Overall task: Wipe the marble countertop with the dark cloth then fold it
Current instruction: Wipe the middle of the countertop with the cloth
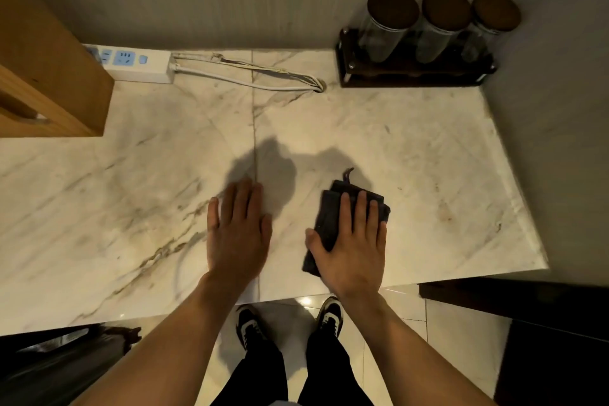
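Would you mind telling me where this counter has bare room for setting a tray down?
Bare marble runs between the jar rack and the cloth under the right hand. More lies left of the left hand, below the wooden box. The back is crowded by the power strip and cables.

Home kitchen corner, marble countertop [379, 128], rack of lidded glass jars [425, 39], power strip [138, 64], tiled floor [398, 310]

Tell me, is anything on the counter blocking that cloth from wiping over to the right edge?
Nothing visible does. The right hand lies flat on the cloth, and the marble counter to its right is bare. The jar rack stands well back against the wall.
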